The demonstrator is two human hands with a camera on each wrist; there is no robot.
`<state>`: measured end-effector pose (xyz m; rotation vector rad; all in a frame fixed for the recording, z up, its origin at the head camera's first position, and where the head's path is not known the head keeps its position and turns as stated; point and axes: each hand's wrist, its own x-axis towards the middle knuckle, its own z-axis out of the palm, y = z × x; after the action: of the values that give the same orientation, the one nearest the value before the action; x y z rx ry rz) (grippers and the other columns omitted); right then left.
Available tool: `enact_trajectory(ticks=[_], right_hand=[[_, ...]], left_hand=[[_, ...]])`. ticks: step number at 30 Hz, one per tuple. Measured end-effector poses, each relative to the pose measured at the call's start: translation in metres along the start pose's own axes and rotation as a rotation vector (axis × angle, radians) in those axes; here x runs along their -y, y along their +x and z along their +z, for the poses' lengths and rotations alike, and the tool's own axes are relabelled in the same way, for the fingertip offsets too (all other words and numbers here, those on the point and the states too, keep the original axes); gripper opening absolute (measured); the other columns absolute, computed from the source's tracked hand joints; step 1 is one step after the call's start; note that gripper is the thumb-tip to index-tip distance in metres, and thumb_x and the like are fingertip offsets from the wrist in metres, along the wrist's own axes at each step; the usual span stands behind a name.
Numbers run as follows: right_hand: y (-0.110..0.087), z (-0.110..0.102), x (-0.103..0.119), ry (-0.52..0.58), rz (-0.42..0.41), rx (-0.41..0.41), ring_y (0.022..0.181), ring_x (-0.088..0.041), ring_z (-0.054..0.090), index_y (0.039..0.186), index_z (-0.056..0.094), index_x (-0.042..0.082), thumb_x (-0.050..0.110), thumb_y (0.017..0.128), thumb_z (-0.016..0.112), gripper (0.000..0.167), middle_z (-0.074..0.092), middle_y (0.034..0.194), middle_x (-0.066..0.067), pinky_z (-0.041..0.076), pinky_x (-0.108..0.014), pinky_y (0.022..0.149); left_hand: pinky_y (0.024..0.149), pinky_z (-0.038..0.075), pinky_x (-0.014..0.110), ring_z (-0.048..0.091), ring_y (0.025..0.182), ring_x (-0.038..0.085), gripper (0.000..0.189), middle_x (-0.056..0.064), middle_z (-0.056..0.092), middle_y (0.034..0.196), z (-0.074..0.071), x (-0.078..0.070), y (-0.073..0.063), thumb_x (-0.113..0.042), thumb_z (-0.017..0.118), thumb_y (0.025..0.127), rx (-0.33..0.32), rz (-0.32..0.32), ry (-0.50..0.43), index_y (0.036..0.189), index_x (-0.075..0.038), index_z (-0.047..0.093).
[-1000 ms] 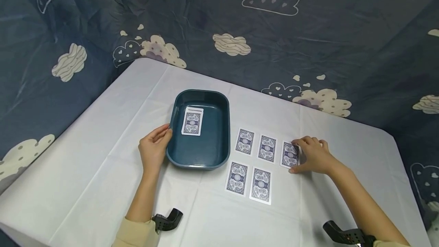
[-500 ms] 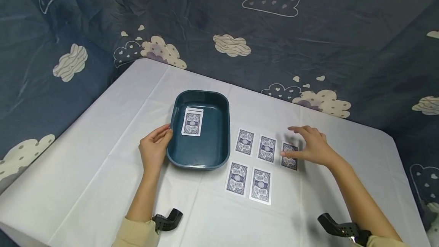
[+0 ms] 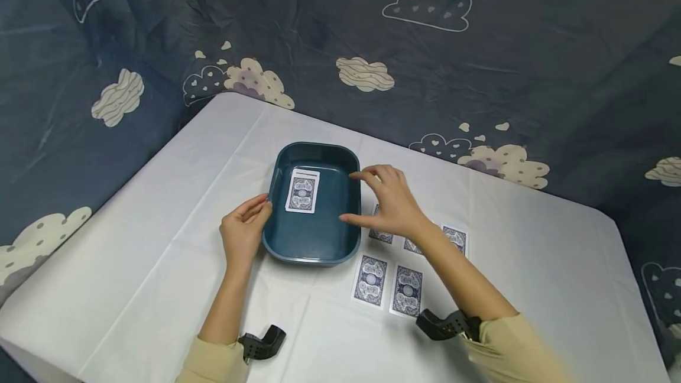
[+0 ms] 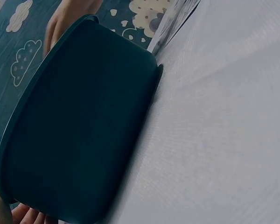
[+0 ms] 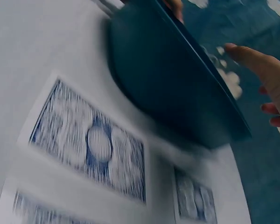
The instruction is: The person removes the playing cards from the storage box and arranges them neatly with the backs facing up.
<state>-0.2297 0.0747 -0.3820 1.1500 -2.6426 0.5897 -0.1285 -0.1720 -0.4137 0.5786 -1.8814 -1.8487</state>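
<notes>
A dark teal rectangular tray [image 3: 314,242] stands on the white-covered table, with a small pile of playing cards [image 3: 302,192] face down inside, toward its left. At its left rim, my left hand [image 3: 243,230] pinches the wall between thumb and fingers; the left wrist view shows fingertips below the tray's corner. Thumb and fingers spread wide, my right hand [image 3: 391,203] hovers with its tips over the tray's right rim, nothing between them. Beneath and beside that arm, several face-down playing cards [image 3: 369,279] lie in two rows, some partly covered by the hand and forearm.
The white tablecloth [image 3: 159,288] spreads out around the tray and cards. Behind the table hangs a dark blue curtain [image 3: 298,22] with a cloud print. Each wrist wears a black camera mount [image 3: 263,343].
My right hand has left the rightmost card of the upper row, staying empty, and swung left to the tray's right rim. The left hand has kept its grip on the tray.
</notes>
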Motion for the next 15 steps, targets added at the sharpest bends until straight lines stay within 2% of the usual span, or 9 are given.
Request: enact_trajectory(ticks=[2, 6, 9, 15], right_hand=[[0.015, 0.012, 0.011, -0.015, -0.04, 0.035, 0.114, -0.025, 0.043, 0.125, 0.055, 0.013, 0.06, 0.064, 0.073, 0.079, 0.053, 0.118, -0.008, 0.027, -0.051, 0.102], [0.042, 0.032, 0.027, -0.049, -0.044, 0.189, 0.116, -0.028, 0.042, 0.13, 0.05, 0.012, 0.062, 0.062, 0.074, 0.089, 0.051, 0.124, -0.01, 0.028, -0.052, 0.101], [0.058, 0.046, 0.032, -0.063, 0.005, 0.301, 0.116, -0.027, 0.042, 0.133, 0.047, 0.011, 0.064, 0.059, 0.075, 0.096, 0.05, 0.127, -0.012, 0.032, -0.048, 0.099], [0.08, 0.068, 0.028, -0.113, 0.125, 0.41, 0.11, -0.025, 0.04, 0.135, 0.045, 0.009, 0.064, 0.054, 0.078, 0.103, 0.047, 0.125, -0.011, 0.035, -0.042, 0.094]], left_hand=[[0.068, 0.051, 0.011, 0.063, 0.068, -0.009, 0.024, 0.024, 0.066, 0.097, -0.001, 0.0, 0.0, -0.004, 0.067, 0.081, 0.001, 0.0, 0.004, 0.102, 0.006, 0.068], [0.069, 0.051, 0.01, 0.063, 0.068, -0.009, 0.024, 0.024, 0.067, 0.097, -0.003, 0.001, 0.0, -0.004, 0.067, 0.081, 0.007, 0.006, 0.007, 0.102, 0.006, 0.067], [0.069, 0.051, 0.011, 0.063, 0.068, -0.008, 0.024, 0.024, 0.067, 0.097, -0.004, 0.001, 0.002, -0.004, 0.067, 0.081, 0.012, 0.015, 0.004, 0.102, 0.006, 0.067], [0.069, 0.051, 0.011, 0.064, 0.069, -0.007, 0.024, 0.024, 0.067, 0.097, -0.003, 0.0, 0.002, -0.005, 0.067, 0.081, 0.025, 0.013, -0.001, 0.102, 0.006, 0.067]])
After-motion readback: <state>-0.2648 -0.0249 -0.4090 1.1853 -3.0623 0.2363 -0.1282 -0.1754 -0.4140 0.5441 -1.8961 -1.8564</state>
